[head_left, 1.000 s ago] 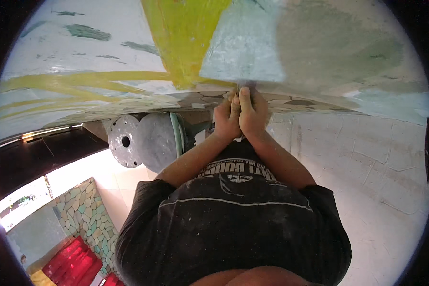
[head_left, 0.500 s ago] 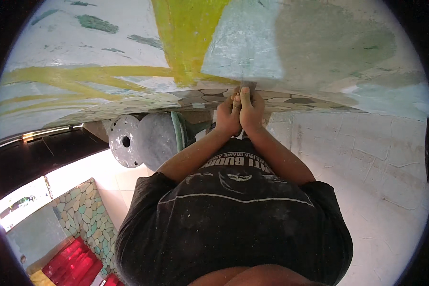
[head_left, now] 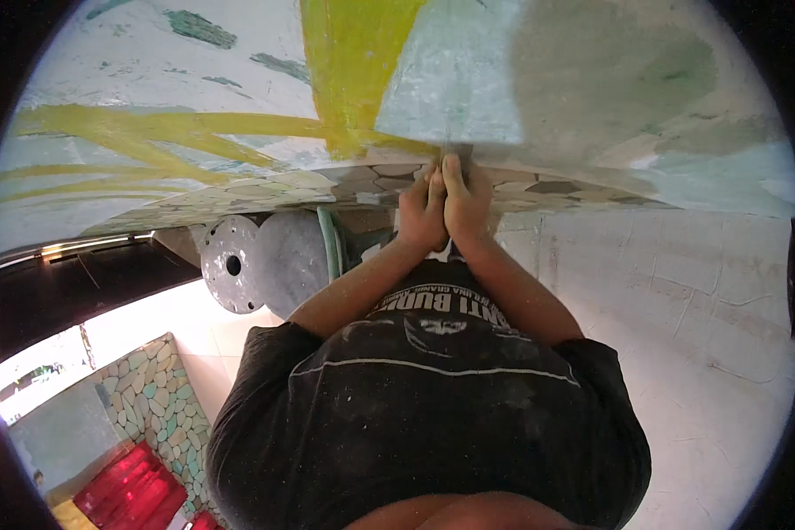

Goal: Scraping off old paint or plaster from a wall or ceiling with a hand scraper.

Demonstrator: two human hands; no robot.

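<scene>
Well, my left hand [head_left: 421,215] and right hand [head_left: 468,210] were pressed together, thumbs side by side, at the painted surface [head_left: 455,97] in front of me; whether they pinched anything, I couldn't tell. A stone-patterned band [head_left: 548,186] showed either side, a grey disc [head_left: 216,281] leftward.

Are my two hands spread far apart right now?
No, the left hand and right hand are close together, side by side, at the painted surface.
</scene>
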